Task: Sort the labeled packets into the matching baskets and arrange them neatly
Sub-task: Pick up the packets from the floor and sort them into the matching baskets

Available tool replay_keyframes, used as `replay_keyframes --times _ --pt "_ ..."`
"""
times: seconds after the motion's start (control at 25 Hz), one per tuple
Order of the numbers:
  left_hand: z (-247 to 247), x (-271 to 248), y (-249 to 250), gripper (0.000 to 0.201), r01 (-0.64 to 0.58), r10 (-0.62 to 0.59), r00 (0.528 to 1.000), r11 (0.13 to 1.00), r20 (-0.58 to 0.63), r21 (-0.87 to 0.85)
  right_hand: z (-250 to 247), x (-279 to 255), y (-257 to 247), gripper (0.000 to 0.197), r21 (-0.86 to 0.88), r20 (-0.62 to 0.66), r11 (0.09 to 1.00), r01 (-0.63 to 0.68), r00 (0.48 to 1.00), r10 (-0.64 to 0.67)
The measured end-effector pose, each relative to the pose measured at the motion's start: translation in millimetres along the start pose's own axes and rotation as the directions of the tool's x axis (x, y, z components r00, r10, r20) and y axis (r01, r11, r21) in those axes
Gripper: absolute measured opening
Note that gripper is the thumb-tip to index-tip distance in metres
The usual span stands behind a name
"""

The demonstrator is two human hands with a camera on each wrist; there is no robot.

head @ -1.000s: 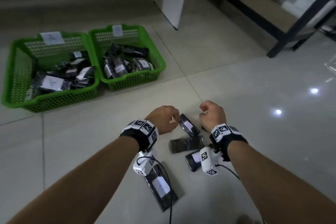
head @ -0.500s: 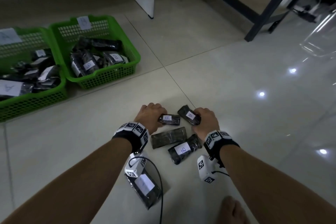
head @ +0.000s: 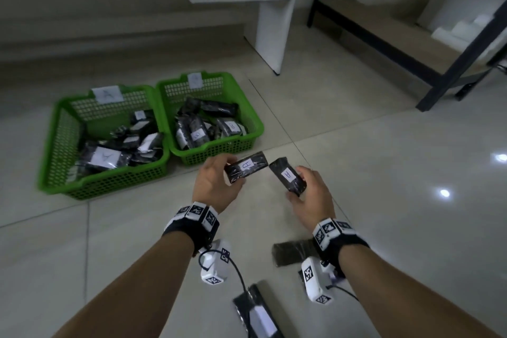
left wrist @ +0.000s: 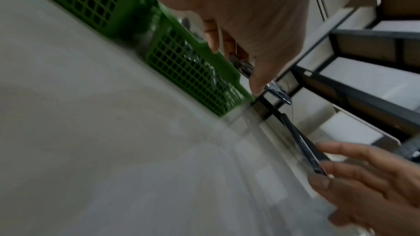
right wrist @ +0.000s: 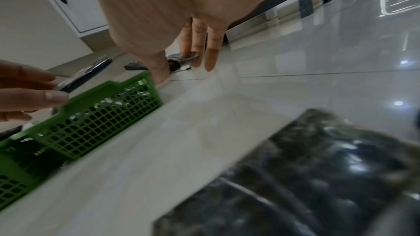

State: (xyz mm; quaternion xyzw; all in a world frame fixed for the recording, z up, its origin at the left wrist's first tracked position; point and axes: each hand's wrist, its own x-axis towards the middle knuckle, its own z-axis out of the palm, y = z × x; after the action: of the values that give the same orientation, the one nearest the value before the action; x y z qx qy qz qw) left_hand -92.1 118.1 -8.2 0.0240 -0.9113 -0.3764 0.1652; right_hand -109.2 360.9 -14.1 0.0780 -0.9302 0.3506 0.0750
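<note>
Fingers (right wrist: pixel 211 47) pinch packet (right wrist: pixel 181 60); head view shows label (head: pixel 288 174).

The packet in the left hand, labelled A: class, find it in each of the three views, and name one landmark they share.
Head: packet in the left hand, centre, before the baskets.
Left wrist: upper centre, edge-on, a dark strip beyond the thumb.
Right wrist: left edge, pinched by fingers.
Shared landmark: the right green basket.
</note>
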Motion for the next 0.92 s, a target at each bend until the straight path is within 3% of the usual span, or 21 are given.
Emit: replay_keyframes --times 0.16,0.36,0.52,0.64,0.8,0.92 --pt "-67.8 26.9 -32.8 0.033 0.066 -0.060 0.961 0.998 -0.268 0.014 43.2 32.8 -55.6 0.052 0.122 -0.025 0.986 0.115 0.993 -0.113" --pt "-149.5 37.9 -100.8 0.026 0.280 -0.181 0.884 0.943 -0.431 0.178 107.4 56.5 -132.9 0.046 0.201 0.053 0.944 0.262 0.959 -0.277" --pt "-194.9 29.1 -157.6 0.026 0.493 -0.320 0.785 0.841 -0.531 0.222 157.8 65.2 -189.6 0.041 0.211 0.125 0.920 0.330 0.925 -0.360" --pt "-205.5 22.6 -184.5 0.026 0.573 -0.408 0.756 0.790 -0.512 0.217 190.2 72.4 -225.9 0.038 0.136 0.195 0.922 0.362 0.903 -0.384" --pt "-193.4 17.8 -196.9 0.031 0.591 -0.456 0.772 0.772 -0.443 0.235 221.2 90.3 -261.5 0.028 -0.018 0.254 0.892 0.452 0.865 -0.433" --pt "-188.4 10.8 -194.6 0.035 0.561 -0.424 0.800 0.779 -0.425 0.279 231.5 100.2 -268.8 0.035 -0.195 0.319 0.857 0.477 0.857 -0.404"
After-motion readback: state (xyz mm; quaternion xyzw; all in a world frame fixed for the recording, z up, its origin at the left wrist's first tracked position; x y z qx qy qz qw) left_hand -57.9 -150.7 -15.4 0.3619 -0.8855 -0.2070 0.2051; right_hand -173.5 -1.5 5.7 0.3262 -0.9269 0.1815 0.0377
